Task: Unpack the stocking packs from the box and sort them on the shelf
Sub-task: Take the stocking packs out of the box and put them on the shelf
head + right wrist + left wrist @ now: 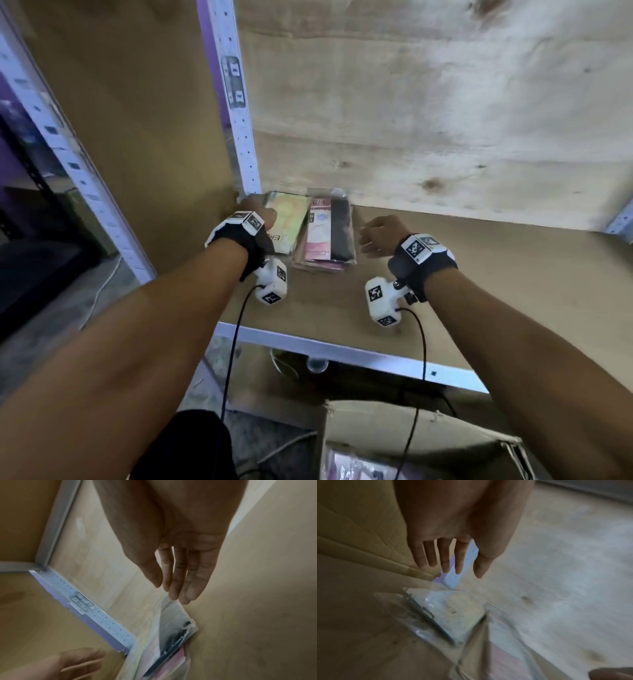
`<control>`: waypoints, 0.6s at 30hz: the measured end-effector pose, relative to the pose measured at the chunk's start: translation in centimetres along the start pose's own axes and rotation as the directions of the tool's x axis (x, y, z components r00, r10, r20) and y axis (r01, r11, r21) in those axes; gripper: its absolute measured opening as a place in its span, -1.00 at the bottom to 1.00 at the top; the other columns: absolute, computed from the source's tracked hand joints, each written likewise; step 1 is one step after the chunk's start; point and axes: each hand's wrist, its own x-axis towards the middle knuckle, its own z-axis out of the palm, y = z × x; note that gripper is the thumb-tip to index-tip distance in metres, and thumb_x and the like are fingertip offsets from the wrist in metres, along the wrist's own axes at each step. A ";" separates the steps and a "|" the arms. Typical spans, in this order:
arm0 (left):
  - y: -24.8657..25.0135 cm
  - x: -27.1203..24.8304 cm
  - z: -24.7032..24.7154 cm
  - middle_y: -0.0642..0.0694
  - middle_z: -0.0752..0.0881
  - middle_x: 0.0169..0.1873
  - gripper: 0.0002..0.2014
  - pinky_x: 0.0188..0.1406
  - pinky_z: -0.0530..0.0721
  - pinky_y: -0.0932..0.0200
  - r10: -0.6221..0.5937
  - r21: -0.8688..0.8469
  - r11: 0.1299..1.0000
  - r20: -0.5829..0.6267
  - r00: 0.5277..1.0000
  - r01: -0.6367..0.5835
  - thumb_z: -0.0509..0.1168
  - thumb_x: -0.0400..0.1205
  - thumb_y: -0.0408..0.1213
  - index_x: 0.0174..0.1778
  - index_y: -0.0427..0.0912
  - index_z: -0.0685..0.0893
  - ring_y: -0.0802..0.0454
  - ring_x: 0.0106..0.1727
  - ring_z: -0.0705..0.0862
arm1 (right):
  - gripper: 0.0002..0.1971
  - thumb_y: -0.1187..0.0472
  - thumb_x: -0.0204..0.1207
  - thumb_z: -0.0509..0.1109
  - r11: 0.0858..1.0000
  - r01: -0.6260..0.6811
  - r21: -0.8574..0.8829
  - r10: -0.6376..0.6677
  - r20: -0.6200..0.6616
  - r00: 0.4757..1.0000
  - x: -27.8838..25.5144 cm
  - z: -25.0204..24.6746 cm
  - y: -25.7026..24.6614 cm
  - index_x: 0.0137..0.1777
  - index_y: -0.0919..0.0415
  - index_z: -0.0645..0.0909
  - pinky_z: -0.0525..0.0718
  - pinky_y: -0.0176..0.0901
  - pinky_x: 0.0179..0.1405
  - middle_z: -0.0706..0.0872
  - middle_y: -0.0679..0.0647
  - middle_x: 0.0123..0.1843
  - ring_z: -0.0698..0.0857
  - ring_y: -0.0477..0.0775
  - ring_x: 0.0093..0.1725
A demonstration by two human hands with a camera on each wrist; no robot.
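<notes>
Two stacks of flat, clear-wrapped stocking packs lie side by side at the back left corner of the brown board shelf [479,274]: a pale yellow-green stack [289,219] against the white perforated metal upright [239,113], and touching its right edge a pink-and-black stack [325,233] (lettering "ENE" shows on its top pack). The left hand [255,214] hangs over the near left part of the yellow-green stack; in the left wrist view its fingers [444,557] are straight, slightly spread and hold nothing, and whether they touch the pack I cannot tell. The right hand [378,234] is just beside the right edge of the pink-and-black stack, fingers [190,577] straight and close together, empty. Behind the stacks stands a pale plywood back panel [428,102]. Below the shelf's front edge an open brown cardboard box [394,431] shows more pinkish packs [349,467] inside
</notes>
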 end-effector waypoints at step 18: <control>4.1 -30.8 9.3 -0.04 0.75 -0.38 -0.90 -0.39 0.60 0.42 0.326 -0.595 0.793 0.228 0.917 -0.134 0.39 0.65 -0.22 -0.18 -0.08 0.71 0.21 -0.46 0.64 | -0.94 0.38 0.64 0.32 0.995 -0.001 0.103 -0.016 0.160 0.987 -26.2 -7.0 10.2 0.04 0.37 0.59 0.70 -0.11 -0.42 0.71 0.22 -0.29 0.69 0.15 -0.45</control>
